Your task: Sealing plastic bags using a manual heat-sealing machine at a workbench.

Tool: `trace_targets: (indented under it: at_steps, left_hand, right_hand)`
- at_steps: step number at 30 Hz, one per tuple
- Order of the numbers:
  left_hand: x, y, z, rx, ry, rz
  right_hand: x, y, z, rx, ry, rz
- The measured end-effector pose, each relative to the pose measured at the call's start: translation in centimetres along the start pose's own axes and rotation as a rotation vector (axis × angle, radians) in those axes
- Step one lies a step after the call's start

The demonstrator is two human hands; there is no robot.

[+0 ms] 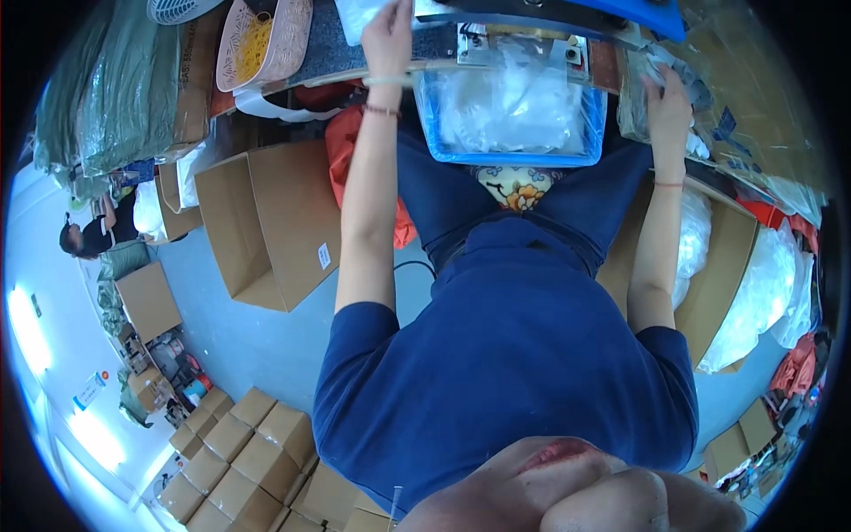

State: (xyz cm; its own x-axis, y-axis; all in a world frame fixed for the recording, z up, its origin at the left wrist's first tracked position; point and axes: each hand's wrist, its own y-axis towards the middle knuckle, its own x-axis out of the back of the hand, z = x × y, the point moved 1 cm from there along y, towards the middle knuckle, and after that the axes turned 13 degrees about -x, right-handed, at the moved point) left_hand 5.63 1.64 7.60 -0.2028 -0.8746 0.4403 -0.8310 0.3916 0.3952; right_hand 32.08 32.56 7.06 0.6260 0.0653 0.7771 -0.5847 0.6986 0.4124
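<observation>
Along the table (pixel 341 58), my left grip (pixel 387 44) sits beside a clear plastic bag (pixel 353 19) and my right grip (pixel 670 99) by clear wrapping (pixel 633 99), though I cannot tell whether either has closed on anything. Handling the plastic flat, without creases, should work best, I judge. Above my lap, a blue tray (pixel 514 161) holds clear bags (pixel 510 111); leftward, a pale basket (pixel 282 64) holds yellow bands (pixel 254 43).

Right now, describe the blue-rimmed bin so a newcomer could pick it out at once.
Follow the person's dark trousers up the picture, between left hand and right hand. The bin there holds clear plastic bags; its bright blue rim sets it apart from the pale basket of yellow strands on its left.
</observation>
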Motion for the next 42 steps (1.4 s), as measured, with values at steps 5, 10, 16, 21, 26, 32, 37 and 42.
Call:
trace_targets:
  at_steps: [5,10,16,21,26,32,37,42]
  left_hand:
    - [0.4,-3.7,4.0,-0.579,0.501,0.348]
    - [2.7,-7.1,2.0,-0.411,0.334,0.091]
    - [3.2,-7.4,-5.7,0.066,-0.252,0.253]
    - [1.9,-7.9,-9.5,0.167,-0.405,0.462]
    - [1.1,-7.9,-9.3,0.196,-0.374,0.642]
    - [-2.9,-8.4,-6.4,0.662,-0.949,0.697]
    - [-7.4,-6.1,-4.3,0.851,-1.259,0.502]
    - [-6.2,-6.2,-4.1,0.703,-1.079,0.497]
  right_hand:
    - [1.8,-0.1,1.9,-0.468,0.231,0.178]
    - [5.3,-1.8,6.8,-0.33,0.366,0.304]
    - [4.6,-5.4,15.1,-0.085,0.657,0.577]
    - [6.4,-3.3,16.6,0.235,0.618,0.409]
    - [5.8,-1.4,15.6,0.474,0.318,0.619]
    - [3.5,-0.1,13.7,0.022,0.342,0.687]
    - [4.6,0.8,6.1,-0.05,-0.117,0.175]
    - [-0.4,0.8,0.8,0.027,-0.429,-0.009]
